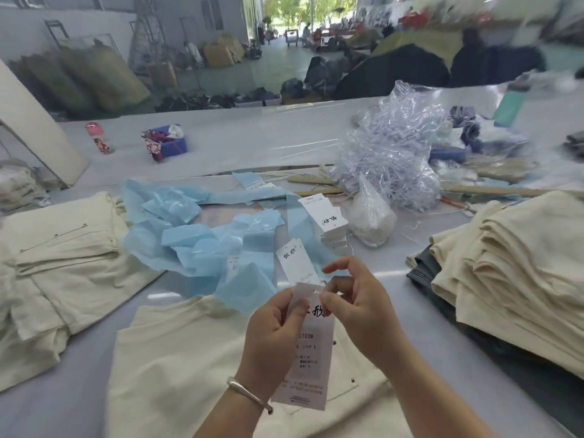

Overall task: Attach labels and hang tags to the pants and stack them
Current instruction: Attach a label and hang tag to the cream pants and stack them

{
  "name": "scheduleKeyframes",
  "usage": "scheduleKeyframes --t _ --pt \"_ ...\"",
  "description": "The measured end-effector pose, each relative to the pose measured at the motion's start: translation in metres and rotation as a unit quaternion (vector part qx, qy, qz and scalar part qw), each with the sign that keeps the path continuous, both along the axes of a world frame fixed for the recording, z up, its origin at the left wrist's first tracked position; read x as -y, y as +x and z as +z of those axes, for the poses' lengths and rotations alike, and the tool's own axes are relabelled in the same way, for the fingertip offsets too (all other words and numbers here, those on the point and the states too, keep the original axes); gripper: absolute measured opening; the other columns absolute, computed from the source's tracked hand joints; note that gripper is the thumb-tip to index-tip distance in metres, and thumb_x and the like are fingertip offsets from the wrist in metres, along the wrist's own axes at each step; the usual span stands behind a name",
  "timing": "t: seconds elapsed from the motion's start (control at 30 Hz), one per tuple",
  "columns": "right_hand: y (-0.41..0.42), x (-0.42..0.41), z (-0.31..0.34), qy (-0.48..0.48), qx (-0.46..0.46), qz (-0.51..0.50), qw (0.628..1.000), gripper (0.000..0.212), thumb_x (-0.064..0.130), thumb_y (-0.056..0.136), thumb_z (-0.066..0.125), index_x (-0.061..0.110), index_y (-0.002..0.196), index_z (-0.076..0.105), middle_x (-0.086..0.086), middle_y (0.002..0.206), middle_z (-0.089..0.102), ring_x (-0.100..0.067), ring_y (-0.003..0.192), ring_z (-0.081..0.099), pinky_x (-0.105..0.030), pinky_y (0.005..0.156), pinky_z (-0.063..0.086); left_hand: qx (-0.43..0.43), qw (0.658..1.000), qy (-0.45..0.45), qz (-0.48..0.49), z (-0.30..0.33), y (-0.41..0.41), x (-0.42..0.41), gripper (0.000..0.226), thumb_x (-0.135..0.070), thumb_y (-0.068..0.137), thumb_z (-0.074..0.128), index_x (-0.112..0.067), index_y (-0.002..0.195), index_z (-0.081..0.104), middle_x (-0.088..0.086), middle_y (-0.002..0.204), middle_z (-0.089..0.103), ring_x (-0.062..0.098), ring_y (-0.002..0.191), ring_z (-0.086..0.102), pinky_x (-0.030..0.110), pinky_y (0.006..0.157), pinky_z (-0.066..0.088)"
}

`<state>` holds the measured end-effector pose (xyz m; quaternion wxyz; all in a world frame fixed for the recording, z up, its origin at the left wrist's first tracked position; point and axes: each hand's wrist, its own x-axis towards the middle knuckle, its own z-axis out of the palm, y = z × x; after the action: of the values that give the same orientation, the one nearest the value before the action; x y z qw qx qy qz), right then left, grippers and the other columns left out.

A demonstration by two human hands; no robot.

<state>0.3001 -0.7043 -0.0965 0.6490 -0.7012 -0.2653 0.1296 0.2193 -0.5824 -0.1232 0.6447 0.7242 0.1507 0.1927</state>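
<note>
**Inspector:** Item under check?

**Assessor:** The hang tag [311,349], held upright at 6 o'clock in the head view, directly above the cream pants [177,368] spread on the tabletop [79,403]. The left hand [271,336] pinches the tag's upper left edge, thumb in front. The right hand [357,308] pinches at the tag's top, near its hole; whether a string is between those fingertips cannot be told.

**Inspector:** Handling?

**Assessor:** My judgement: thin card, light, stiff enough to stand but easily creased. Best held by the edges near the top, as now. The pants are soft and limp; they should be taken at the waistband or folded edge.

**Inspector:** Surroundings?

**Assessor:** At 12 o'clock from the tag, more white tags [322,213] lie among blue paper scraps [189,235]. At 1 o'clock, a clear bag of plastic fasteners [392,143]. At 3 o'clock, a tall stack of folded pants [512,267]; at 9 o'clock, a lower pile of cream pants [63,245].

**Inspector:** Room to move?

**Assessor:** Tight on both flanks. Bare tabletop shows at 8 o'clock and in a strip toward 2 o'clock. The near edge is out of view; the right stack overhangs dark fabric [423,270] and could slump if bumped.
</note>
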Motion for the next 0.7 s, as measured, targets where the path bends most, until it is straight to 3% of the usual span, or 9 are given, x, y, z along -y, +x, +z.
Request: scheduleKeyframes --t 0.07,0.2,0.4,0.53,0.7 --pt "-0.015 -0.007 0.005 -0.003 0.005 -0.007 1.0 0.026 0.005 0.08 0.063 0.02 0.099 0.053 -0.001 0.06 0.059 -0.01 0.056 0.057 -0.02 0.059 0.045 0.008 1.0 0.006 -0.018 0.003 -0.011 -0.006 0.018 -0.031 0.087 0.055 -0.033 0.093 0.073 0.002 0.081 0.073 0.027 0.075 0.068 0.044 0.068 0.054" --pt "-0.043 -0.021 0.008 -0.002 0.012 -0.035 0.999 0.027 0.019 0.072 0.058 0.022 0.098 0.052 -0.004 0.062 0.06 -0.011 0.057 0.059 -0.022 0.057 0.046 0.023 0.999 0.008 -0.046 0.01 -0.033 -0.018 0.02 -0.028 0.088 0.054 -0.033 0.094 0.073 0.001 0.084 0.074 0.023 0.078 0.069 0.041 0.072 0.055" --pt "-0.069 -0.032 0.003 0.004 0.029 -0.08 0.996 0.023 0.019 0.074 0.058 0.022 0.096 0.051 -0.008 0.061 0.06 -0.014 0.057 0.056 -0.029 0.059 0.046 0.033 0.996 -0.02 -0.08 0.013 -0.055 -0.03 0.024 -0.034 0.09 0.052 -0.027 0.094 0.075 0.004 0.085 0.074 0.018 0.079 0.068 0.031 0.071 0.053" --pt "-0.079 -0.032 -0.002 0.002 0.029 -0.082 0.996 0.025 0.005 0.079 0.054 0.024 0.095 0.051 0.001 0.059 0.057 -0.014 0.058 0.053 -0.026 0.058 0.043 0.018 0.989 -0.117 -0.086 0.017 -0.059 -0.035 0.033 -0.035 0.096 0.049 -0.02 0.093 0.078 0.009 0.088 0.075 0.018 0.081 0.069 0.023 0.069 0.053" --pt "-0.089 -0.031 -0.001 0.016 0.018 -0.09 0.996 0.023 0.013 0.076 0.056 0.023 0.097 0.052 0.001 0.06 0.062 -0.013 0.06 0.058 -0.029 0.064 0.046 0.024 0.986 -0.117 -0.118 0.018 -0.058 -0.039 0.009 -0.021 0.078 0.075 -0.014 0.085 0.077 0.012 0.083 0.074 0.017 0.077 0.066 0.027 0.071 0.05"
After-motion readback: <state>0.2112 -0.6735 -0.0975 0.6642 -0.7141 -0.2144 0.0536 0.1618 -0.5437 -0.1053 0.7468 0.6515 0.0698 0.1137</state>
